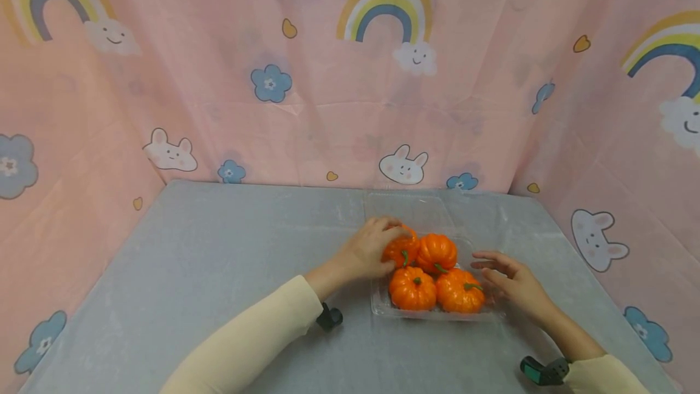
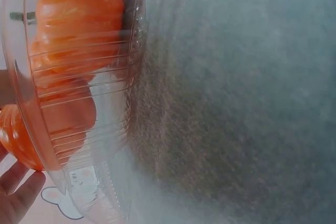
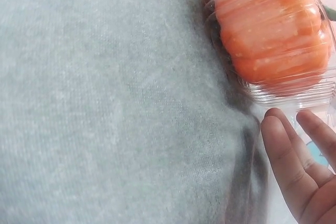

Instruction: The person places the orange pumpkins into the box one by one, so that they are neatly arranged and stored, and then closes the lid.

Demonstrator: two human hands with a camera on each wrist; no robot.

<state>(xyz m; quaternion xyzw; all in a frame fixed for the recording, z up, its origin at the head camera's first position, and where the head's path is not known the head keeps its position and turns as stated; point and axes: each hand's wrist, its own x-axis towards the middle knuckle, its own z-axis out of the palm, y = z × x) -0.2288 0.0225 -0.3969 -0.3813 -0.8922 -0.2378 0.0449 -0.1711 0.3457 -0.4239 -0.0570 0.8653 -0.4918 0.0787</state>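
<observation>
A clear plastic clamshell box holds several small orange pumpkins with green stems. My left hand grips the back-left pumpkin, fingers over its top and thumb at its near side. Another pumpkin sits to the right of it, and in front are a left pumpkin and a right pumpkin. My right hand is just right of the box with fingers spread and nothing in them. In the right wrist view its fingers are near the ribbed box wall.
The box's clear lid lies folded back behind it. A grey cloth covers the table. Pink patterned curtains stand at the back and both sides. Each wrist wears a dark camera strap.
</observation>
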